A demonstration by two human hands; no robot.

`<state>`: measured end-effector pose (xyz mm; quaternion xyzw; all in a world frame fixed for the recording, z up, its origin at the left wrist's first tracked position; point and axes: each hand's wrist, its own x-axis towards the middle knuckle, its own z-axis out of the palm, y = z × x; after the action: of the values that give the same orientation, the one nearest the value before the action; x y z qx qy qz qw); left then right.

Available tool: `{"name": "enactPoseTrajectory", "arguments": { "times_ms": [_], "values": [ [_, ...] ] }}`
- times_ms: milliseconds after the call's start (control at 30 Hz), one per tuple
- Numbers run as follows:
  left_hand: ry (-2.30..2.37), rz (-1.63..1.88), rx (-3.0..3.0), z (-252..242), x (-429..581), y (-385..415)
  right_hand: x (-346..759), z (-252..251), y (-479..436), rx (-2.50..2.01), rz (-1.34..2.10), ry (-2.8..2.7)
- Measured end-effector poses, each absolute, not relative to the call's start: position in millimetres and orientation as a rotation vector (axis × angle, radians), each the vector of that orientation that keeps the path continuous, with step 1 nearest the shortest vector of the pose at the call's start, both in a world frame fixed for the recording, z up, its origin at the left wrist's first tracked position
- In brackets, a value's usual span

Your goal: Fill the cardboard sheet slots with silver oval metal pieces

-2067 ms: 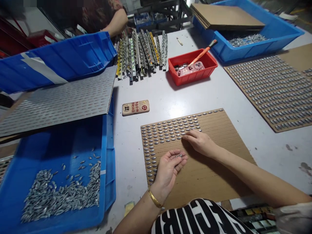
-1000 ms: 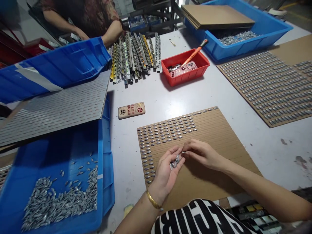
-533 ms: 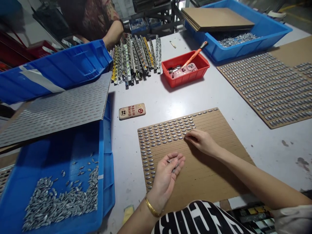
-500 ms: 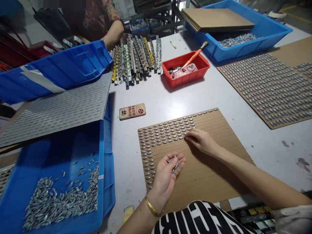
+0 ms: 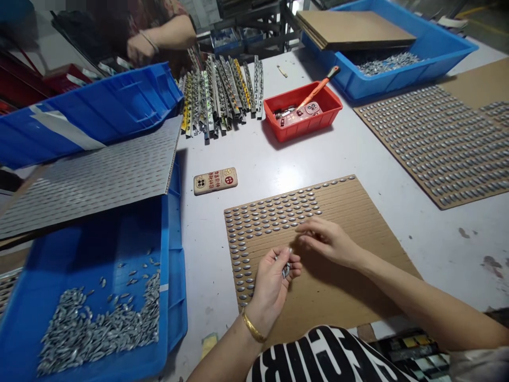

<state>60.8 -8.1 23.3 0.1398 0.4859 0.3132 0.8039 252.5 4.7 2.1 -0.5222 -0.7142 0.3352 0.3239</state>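
Observation:
My left hand [image 5: 276, 276], with a gold bangle at the wrist, is curled palm up around several small grey oval metal pieces [image 5: 286, 269]. One piece shows at the tip of its thumb. Just to the right, my right hand [image 5: 328, 239] hovers with fingers apart, and I see nothing in it. Both hands are over a brown cardboard sheet [image 5: 358, 276] with grooved lines. Like pieces lie on it in rows along the upper left, down the left edge and along the top edge.
A blue bin [image 5: 175, 297] of loose pieces stands left, partly under a filled sheet [image 5: 99, 175]. Beyond are a phone [image 5: 215, 181], a red tray [image 5: 302, 124], metal strips [image 5: 222, 95] and another blue bin [image 5: 397, 79]. A filled cardboard sheet [image 5: 437, 143] lies right. A co-worker's hand [image 5: 141, 49] is behind.
My right hand has drawn back from the end of a row towards my left hand, its fingers spreading. My left fingers have curled in further. The co-worker's hand has risen into view.

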Motion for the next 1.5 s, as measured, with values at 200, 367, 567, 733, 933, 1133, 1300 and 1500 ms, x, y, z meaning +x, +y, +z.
{"name": "enactPoseTrajectory", "arguments": {
  "times_ms": [200, 367, 567, 733, 933, 1133, 1300, 1500],
  "values": [
    [1.014, 0.655, 0.333, 18.3, 67.7, -8.7, 235.2, 20.6, -10.8, -1.228, 1.186, -1.732],
    [1.003, 0.626, 0.354, 16.4, 72.9, -9.9, 237.6, 14.9, -15.4, -1.316, 1.236, -1.635],
    [0.959, 0.599, 0.299, 20.6, 75.8, -5.8, 247.6, 10.9, -19.7, -1.291, 1.187, -1.634],
    [1.015, 0.660, 0.176, 23.6, 71.7, -0.4, 270.6, 0.8, -8.7, -1.446, 1.047, -1.578],
    [1.023, 0.644, 0.148, 22.2, 68.2, -6.3, 291.3, -22.2, 10.4, -1.566, 0.753, -1.768],
    [1.006, 0.625, 0.182, 23.2, 68.9, -11.9, 292.9, -31.5, 15.3, -1.571, 0.645, -1.912],
    [1.020, 0.599, 0.210, 25.9, 70.3, -11.5, 296.7, -34.7, 16.9, -1.650, 0.486, -2.067],
    [1.008, 0.652, 0.181, 23.9, 70.1, -10.3, 289.9, -21.9, 11.2, -1.629, 0.504, -2.005]
  ]
}}
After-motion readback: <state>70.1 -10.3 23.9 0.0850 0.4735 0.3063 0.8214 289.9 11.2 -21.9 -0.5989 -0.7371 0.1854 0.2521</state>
